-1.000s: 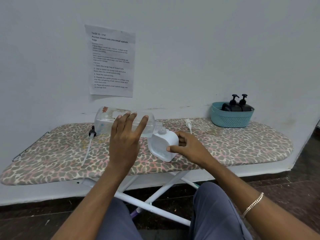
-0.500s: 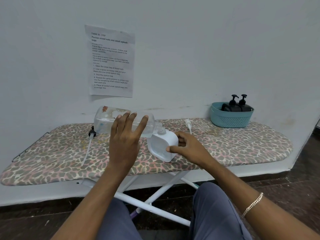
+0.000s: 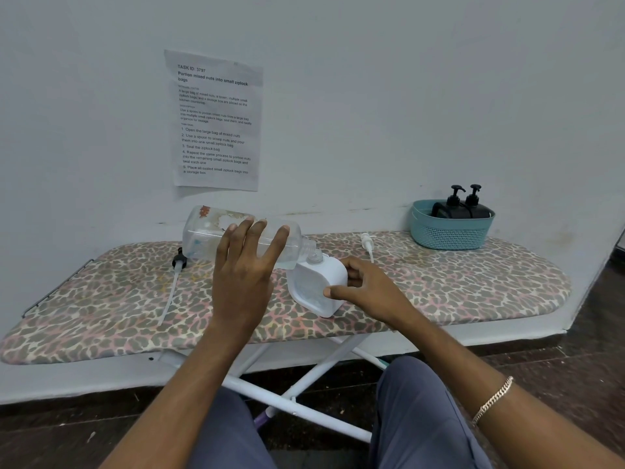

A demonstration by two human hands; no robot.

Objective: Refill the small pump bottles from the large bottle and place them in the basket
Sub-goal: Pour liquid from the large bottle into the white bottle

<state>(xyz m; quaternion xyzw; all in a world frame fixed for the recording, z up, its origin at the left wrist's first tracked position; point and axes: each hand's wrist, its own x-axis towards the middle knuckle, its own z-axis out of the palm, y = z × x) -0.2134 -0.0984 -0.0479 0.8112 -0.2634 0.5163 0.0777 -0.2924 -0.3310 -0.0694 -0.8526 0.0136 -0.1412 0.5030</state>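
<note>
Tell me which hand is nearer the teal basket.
Right. The right hand grips the small white bottle mid-board, with the teal basket off to its right. The left hand holds the large clear bottle further left, farther away.

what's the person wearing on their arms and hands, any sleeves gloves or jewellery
Both forearms are bare as far as the frame shows: no sleeves, no gloves. The left hand shows no ring or watch. The right hand shows no ring either, but its wrist carries a flat-linked chain bracelet, pale gold in tone. Grey-blue trousers cover the knees below.
</note>
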